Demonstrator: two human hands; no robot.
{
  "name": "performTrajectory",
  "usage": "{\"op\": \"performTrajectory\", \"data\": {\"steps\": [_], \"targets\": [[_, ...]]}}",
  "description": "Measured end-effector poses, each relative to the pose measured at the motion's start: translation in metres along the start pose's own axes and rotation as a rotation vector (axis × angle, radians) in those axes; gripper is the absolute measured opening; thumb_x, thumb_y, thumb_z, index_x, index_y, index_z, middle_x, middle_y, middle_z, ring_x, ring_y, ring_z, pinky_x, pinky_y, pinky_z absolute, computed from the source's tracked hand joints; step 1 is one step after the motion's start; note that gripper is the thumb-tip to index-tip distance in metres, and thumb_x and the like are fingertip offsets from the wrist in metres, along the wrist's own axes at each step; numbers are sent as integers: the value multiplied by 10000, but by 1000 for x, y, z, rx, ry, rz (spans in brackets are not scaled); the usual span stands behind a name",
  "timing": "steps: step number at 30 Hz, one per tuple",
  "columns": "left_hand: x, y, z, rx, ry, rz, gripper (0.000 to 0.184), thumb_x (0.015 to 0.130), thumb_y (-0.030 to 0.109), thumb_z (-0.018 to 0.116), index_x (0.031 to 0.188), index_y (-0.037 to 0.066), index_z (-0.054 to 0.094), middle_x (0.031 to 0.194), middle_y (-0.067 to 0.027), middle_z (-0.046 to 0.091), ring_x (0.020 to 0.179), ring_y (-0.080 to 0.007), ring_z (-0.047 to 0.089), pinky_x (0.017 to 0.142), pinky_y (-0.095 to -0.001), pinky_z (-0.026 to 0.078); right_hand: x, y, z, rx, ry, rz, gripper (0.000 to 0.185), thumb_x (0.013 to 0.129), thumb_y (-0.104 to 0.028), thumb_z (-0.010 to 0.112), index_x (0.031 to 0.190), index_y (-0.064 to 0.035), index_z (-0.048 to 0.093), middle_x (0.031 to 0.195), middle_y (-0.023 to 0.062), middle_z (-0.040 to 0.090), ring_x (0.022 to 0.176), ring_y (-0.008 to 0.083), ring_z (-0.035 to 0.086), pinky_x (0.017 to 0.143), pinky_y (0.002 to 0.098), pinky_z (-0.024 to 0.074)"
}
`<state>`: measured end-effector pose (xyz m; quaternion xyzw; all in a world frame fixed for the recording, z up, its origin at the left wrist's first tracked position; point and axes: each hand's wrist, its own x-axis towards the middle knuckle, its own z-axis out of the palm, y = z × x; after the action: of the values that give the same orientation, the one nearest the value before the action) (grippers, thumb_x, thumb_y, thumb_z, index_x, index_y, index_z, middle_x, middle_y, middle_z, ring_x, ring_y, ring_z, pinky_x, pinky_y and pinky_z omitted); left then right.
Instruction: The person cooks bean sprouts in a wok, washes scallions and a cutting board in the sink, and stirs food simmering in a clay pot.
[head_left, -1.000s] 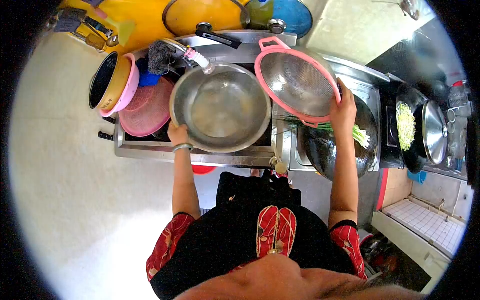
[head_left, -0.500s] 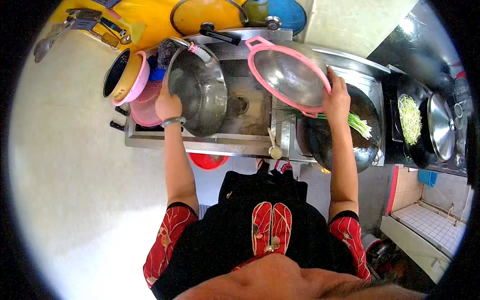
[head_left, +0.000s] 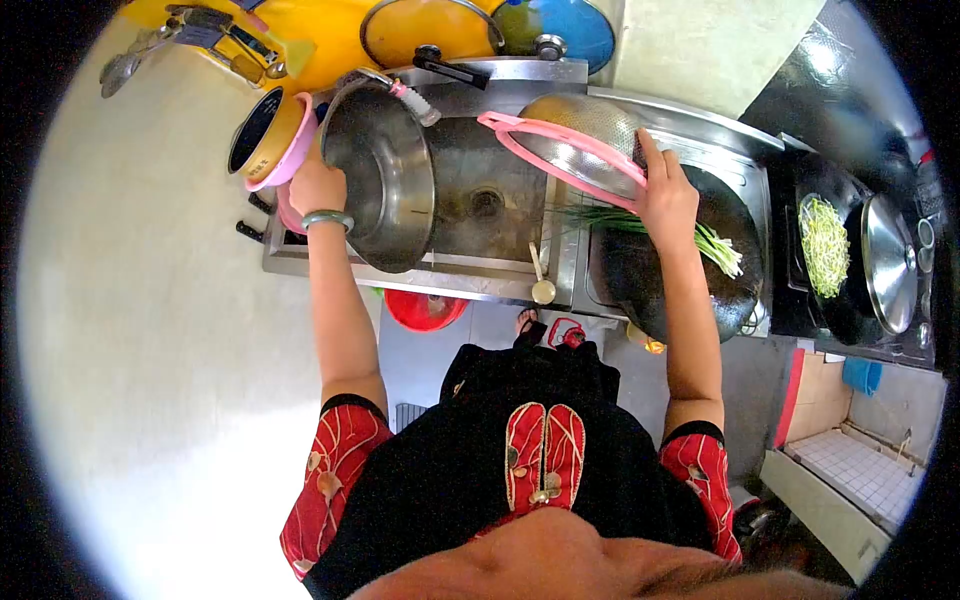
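Basin (head_left: 382, 170) of shiny grey steel slants upper left of centre; on my feed, the left hand (head_left: 318, 188) clasps its rim, the right hand (head_left: 668, 198) a tipped, pink-rimmed mesh strainer (head_left: 572, 146), upper centre.

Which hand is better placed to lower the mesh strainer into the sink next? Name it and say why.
The right hand, most likely: it grips the pink-rimmed mesh strainer by its edge, near the sink, while the left hand is busy holding the tilted metal basin.
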<state>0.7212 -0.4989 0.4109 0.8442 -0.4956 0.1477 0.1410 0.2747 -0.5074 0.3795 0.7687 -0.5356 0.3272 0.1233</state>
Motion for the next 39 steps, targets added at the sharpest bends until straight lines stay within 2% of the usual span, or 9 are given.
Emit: {"op": "performTrajectory", "data": {"steps": [13,18,21,24,26,28,33,35,39], "targets": [[-40,-22,-11,-15,183,45,237,718,123,557,955,110,569,787,-173,628,712,-370,612,624,-484,480,16,-32,15,74,-63,-44,664,665,3,594,1296,-132,438,891,124,538,718,318,584,583,382,499],[-56,-46,3,-393,385,2,266,692,67,530,953,69,580,810,-187,619,732,-388,596,649,-458,474,31,-45,24,168,-34,-69,595,700,-14,592,1270,-121,460,944,147,557,764,342,588,622,404,502],[-71,-73,44,-664,289,-213,249,666,33,510,899,27,597,807,-185,623,729,-362,595,675,-399,472,48,-62,34,204,-163,26,517,728,-23,585,1229,-101,485,1032,163,567,838,365,589,691,427,499],[-98,-87,107,-1039,234,-399,209,653,-1,512,848,-25,583,783,-146,627,711,-240,590,679,-332,458,61,-90,55,261,-254,-39,451,763,-73,572,1206,-50,487,1102,213,549,911,385,580,773,448,479],[-118,-63,105,-949,75,-590,218,658,-38,502,861,-23,581,793,-93,615,718,-185,559,675,-296,447,68,-110,79,248,-402,4,440,784,-129,570,1203,-29,481,1075,234,561,916,383,584,784,452,475],[-143,-64,169,-1579,122,-674,269,667,-64,486,915,-4,570,807,-66,610,715,-180,558,665,-291,455,73,-121,118,243,-570,96,410,803,-225,577,1140,1,516,995,247,593,898,378,595,781,448,475],[-156,-29,175,-1681,-66,-843,282,667,-84,484,924,18,540,843,-52,588,709,-166,543,647,-290,459,81,-112,198,266,-1007,232,506,761,-447,626,871,47,655,846,239,637,840,366,623,756,409,482],[-157,-26,185,-1659,-119,-833,284,659,-87,492,917,23,535,855,-52,582,716,-167,541,654,-287,460,66,-88,225,534,-907,319,590,726,-514,631,905,48,654,830,229,643,817,348,633,748,398,481],[-161,-39,258,-1686,-144,-904,347,633,-98,528,956,26,549,879,-51,589,754,-183,542,680,-284,467,49,-70,257,255,-926,121,644,698,-593,615,865,27,660,825,199,649,796,335,637,733,407,484]]}}
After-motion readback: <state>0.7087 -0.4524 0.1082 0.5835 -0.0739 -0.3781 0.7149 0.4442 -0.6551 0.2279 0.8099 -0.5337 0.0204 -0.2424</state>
